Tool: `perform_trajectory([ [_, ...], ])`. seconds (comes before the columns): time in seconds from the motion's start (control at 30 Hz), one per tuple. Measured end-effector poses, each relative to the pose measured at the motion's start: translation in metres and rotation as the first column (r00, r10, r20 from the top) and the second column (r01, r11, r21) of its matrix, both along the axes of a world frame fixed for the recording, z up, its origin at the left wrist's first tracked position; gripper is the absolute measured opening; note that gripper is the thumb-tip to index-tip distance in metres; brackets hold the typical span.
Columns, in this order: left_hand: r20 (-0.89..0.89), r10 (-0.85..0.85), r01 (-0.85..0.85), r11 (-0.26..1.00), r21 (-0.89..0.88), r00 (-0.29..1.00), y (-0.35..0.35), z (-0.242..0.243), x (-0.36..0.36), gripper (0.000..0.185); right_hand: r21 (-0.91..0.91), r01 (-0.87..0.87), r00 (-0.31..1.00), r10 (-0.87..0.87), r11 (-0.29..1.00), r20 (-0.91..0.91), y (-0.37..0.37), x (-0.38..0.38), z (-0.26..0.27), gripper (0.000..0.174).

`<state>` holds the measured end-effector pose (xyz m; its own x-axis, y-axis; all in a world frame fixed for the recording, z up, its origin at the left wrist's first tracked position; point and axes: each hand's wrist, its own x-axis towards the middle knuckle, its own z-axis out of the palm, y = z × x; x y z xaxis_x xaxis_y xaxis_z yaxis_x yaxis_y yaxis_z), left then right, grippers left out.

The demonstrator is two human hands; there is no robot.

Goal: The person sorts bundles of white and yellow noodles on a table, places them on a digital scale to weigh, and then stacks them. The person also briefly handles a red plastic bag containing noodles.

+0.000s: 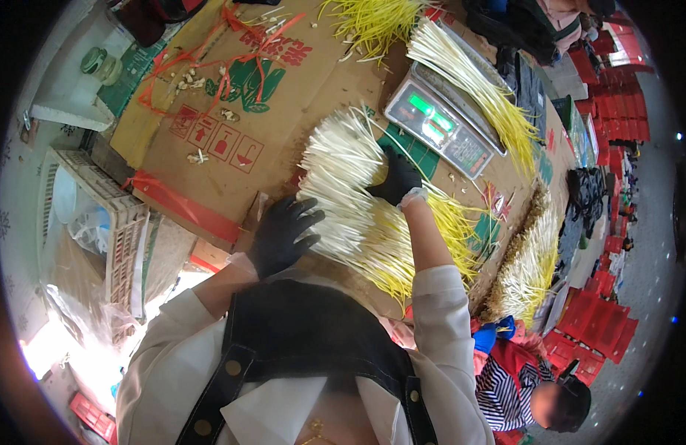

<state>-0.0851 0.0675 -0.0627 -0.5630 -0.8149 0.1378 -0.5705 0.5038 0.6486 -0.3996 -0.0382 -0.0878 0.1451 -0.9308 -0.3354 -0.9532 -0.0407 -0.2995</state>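
A large heap of yellow-and-white garlic chive stalks (343, 206) lies on flattened cardboard (281, 133) in front of me. My left hand (284, 236), in a black glove, rests against the heap's white ends, fingers spread. In a black glove too, my right hand (397, 177) presses on the far side of the heap; its fingertips are partly hidden, so whether it grips stalks is unclear. Just beyond it stands a digital scale (443, 125) with a lit green display, and a bundle of stalks (470, 83) lies across its pan.
More yellow stalks (370, 22) lie at the far edge. Tangled red plastic ribbon (223, 64) is at upper left, a plastic crate (126, 239) at left. Another row of stalks (529, 267) lies at right, beside a person in a striped top (507, 389). Red crates (593, 317) stand beyond.
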Motion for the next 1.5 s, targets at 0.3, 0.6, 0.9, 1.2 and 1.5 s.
perform_trajectory([
  [0.3, -0.010, 0.028, -0.027, 0.997, 0.079, 1.000, -0.001, -0.004, 0.001, 0.043, 0.141, 0.024, 0.862, -0.092, 0.990, 0.499, -0.011, -0.037, -0.009, 0.092],
  [0.6, -0.009, 0.035, -0.034, 0.995, 0.090, 0.999, -0.007, -0.003, -0.002, 0.044, 0.110, 0.179, 0.876, -0.210, 0.978, 0.434, -0.007, -0.025, -0.006, 0.070],
  [0.9, -0.003, 0.066, -0.065, 0.985, 0.159, 0.998, -0.007, -0.003, -0.009, 0.042, 0.130, -0.001, 0.999, -0.004, 0.992, 0.039, 0.006, 0.013, 0.006, 0.098],
  [1.2, -0.339, 0.114, 0.034, 0.915, 0.401, 0.934, -0.005, 0.022, -0.035, 0.029, -0.282, 0.131, 0.970, -0.064, 0.951, 0.233, 0.021, -0.028, 0.032, 0.059],
  [1.5, -0.675, 0.372, 0.264, 0.717, 0.645, 0.637, -0.053, -0.045, -0.112, 0.048, -0.222, 0.144, 0.986, -0.121, 0.964, 0.116, 0.063, 0.011, 0.061, 0.077],
])
